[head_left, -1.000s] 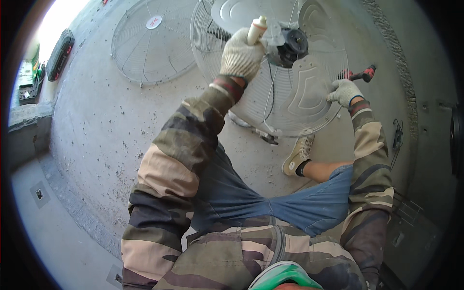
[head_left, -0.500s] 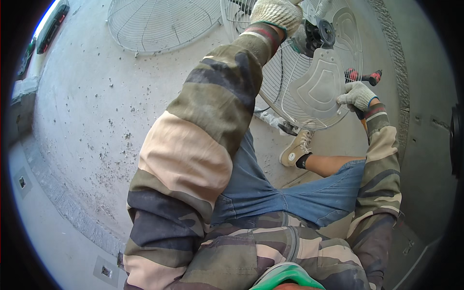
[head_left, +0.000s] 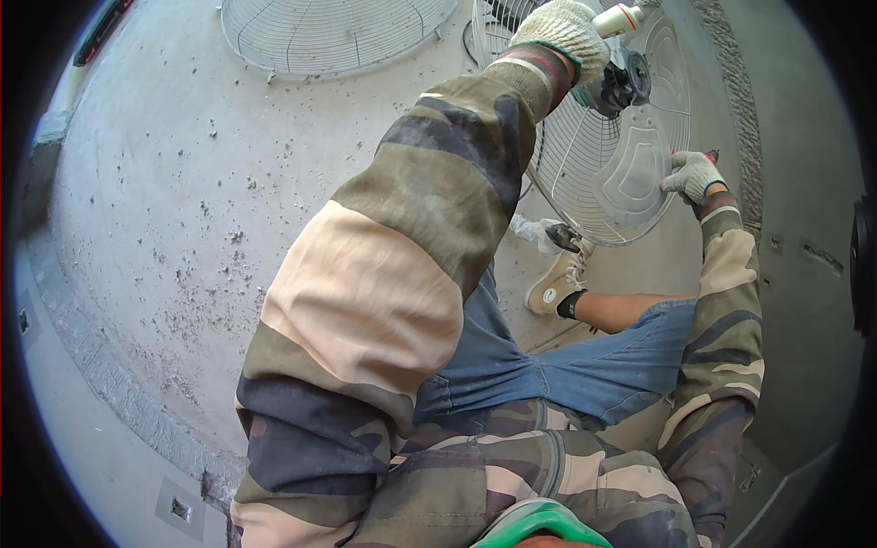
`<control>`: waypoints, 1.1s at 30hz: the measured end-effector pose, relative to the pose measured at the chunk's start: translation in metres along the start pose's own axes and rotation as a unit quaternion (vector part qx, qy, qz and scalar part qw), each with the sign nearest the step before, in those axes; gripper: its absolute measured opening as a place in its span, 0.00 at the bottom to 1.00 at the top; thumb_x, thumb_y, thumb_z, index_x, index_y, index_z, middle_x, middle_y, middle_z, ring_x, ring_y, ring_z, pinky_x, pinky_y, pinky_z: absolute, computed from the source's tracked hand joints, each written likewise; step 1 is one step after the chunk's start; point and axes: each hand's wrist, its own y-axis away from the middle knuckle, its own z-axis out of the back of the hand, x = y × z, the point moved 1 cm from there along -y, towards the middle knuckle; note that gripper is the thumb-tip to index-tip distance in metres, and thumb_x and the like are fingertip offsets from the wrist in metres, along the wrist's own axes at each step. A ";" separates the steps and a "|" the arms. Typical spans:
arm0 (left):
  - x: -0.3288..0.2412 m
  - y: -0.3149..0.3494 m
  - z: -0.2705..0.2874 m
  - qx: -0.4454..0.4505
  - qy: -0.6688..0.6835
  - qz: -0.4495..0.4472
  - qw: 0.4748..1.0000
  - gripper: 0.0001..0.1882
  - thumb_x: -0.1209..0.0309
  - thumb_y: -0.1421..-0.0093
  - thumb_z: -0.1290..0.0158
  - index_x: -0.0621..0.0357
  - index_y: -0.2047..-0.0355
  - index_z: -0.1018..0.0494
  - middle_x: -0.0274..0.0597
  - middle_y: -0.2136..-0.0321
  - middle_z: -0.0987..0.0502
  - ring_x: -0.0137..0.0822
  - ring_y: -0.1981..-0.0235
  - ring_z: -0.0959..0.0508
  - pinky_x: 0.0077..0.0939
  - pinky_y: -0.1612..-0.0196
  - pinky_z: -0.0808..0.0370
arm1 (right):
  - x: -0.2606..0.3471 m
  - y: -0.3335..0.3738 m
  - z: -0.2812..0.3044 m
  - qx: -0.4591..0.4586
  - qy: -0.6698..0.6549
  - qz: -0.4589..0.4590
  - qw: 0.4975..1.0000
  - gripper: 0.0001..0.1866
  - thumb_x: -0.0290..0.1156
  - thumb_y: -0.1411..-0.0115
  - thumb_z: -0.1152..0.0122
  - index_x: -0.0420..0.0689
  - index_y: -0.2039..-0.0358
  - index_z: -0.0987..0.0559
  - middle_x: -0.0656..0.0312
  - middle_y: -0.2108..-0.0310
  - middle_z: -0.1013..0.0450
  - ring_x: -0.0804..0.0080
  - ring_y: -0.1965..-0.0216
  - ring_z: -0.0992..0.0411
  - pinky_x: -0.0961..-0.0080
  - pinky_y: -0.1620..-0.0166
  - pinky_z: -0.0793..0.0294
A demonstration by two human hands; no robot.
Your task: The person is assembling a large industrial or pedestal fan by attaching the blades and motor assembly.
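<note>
A large fan with a round wire guard, a grey motor and broad pale blades stands in front of me. My left hand, in a knitted work glove, reaches to the top of the fan beside the motor. It is closed round a white cylinder with a reddish-orange end; its fingers are mostly hidden. My gloved right hand is closed at the guard's right rim, its fingertips next to the lower blade's edge. Part of a red tool shows behind this hand.
Another round wire guard lies on the concrete floor at the far left, among scattered crumbs of debris. A clear plastic-wrapped piece lies by my shoe. A grey wall runs along the right.
The fan guard and blade have turned and shifted right. My left hand has moved right and more of the white cylinder shows. My right hand has moved slightly up, now covering most of the red tool.
</note>
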 end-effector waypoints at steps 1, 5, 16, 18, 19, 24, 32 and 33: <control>0.001 -0.002 -0.003 0.009 -0.002 0.001 1.000 0.13 0.71 0.51 0.40 0.61 0.64 0.19 0.58 0.69 0.18 0.55 0.61 0.17 0.41 0.58 0.22 | 0.003 0.000 0.001 -0.018 0.026 -0.013 0.999 0.25 0.29 0.55 0.23 0.38 0.55 0.18 0.59 0.72 0.23 0.67 0.76 0.25 0.68 0.74 0.24; 0.007 -0.008 -0.011 -0.013 0.025 -0.019 0.999 0.12 0.69 0.47 0.43 0.62 0.64 0.19 0.59 0.70 0.18 0.55 0.61 0.17 0.42 0.59 0.23 | 0.010 0.006 0.001 -0.079 0.116 -0.006 0.990 0.30 0.33 0.57 0.23 0.41 0.50 0.19 0.50 0.56 0.19 0.54 0.53 0.21 0.62 0.50 0.22; 0.009 -0.001 -0.002 -0.037 0.102 -0.007 0.994 0.11 0.69 0.49 0.42 0.60 0.66 0.20 0.56 0.72 0.18 0.51 0.67 0.17 0.38 0.62 0.23 | 0.005 0.006 -0.005 -0.082 0.153 0.067 0.983 0.33 0.35 0.56 0.24 0.42 0.47 0.21 0.48 0.52 0.21 0.51 0.47 0.24 0.63 0.43 0.26; 0.010 -0.003 -0.005 -0.094 0.090 -0.046 0.990 0.10 0.69 0.46 0.44 0.59 0.66 0.20 0.56 0.72 0.18 0.51 0.68 0.17 0.37 0.62 0.23 | 0.002 0.008 -0.008 -0.092 0.131 0.077 0.984 0.34 0.35 0.56 0.24 0.42 0.46 0.21 0.48 0.52 0.21 0.51 0.48 0.23 0.63 0.43 0.26; 0.011 -0.005 -0.007 -0.101 0.081 -0.045 0.991 0.10 0.69 0.45 0.45 0.59 0.66 0.20 0.56 0.72 0.19 0.51 0.67 0.17 0.38 0.62 0.23 | 0.002 0.008 -0.010 -0.091 0.125 0.080 0.985 0.33 0.35 0.56 0.23 0.41 0.47 0.21 0.48 0.54 0.21 0.51 0.49 0.23 0.63 0.45 0.25; 0.018 -0.012 -0.014 -0.165 0.067 -0.060 0.982 0.09 0.69 0.43 0.47 0.59 0.66 0.21 0.58 0.73 0.20 0.53 0.66 0.18 0.40 0.61 0.24 | 0.011 0.010 -0.013 -0.034 0.120 0.091 0.988 0.28 0.36 0.56 0.23 0.39 0.54 0.20 0.50 0.61 0.20 0.49 0.57 0.22 0.61 0.52 0.24; 0.033 -0.034 -0.016 -0.200 0.206 -0.019 0.958 0.12 0.69 0.40 0.44 0.63 0.59 0.20 0.40 0.70 0.19 0.32 0.68 0.21 0.28 0.61 0.25 | 0.013 0.029 -0.018 0.009 -0.082 0.092 0.992 0.17 0.29 0.51 0.25 0.37 0.62 0.20 0.62 0.73 0.25 0.72 0.75 0.28 0.72 0.71 0.27; 0.035 -0.035 -0.016 -0.197 0.223 -0.016 0.954 0.13 0.69 0.40 0.43 0.63 0.57 0.20 0.40 0.69 0.18 0.32 0.68 0.21 0.28 0.61 0.25 | 0.011 0.031 -0.020 0.018 -0.131 0.092 0.987 0.14 0.27 0.50 0.26 0.37 0.64 0.20 0.64 0.74 0.27 0.76 0.78 0.30 0.74 0.74 0.29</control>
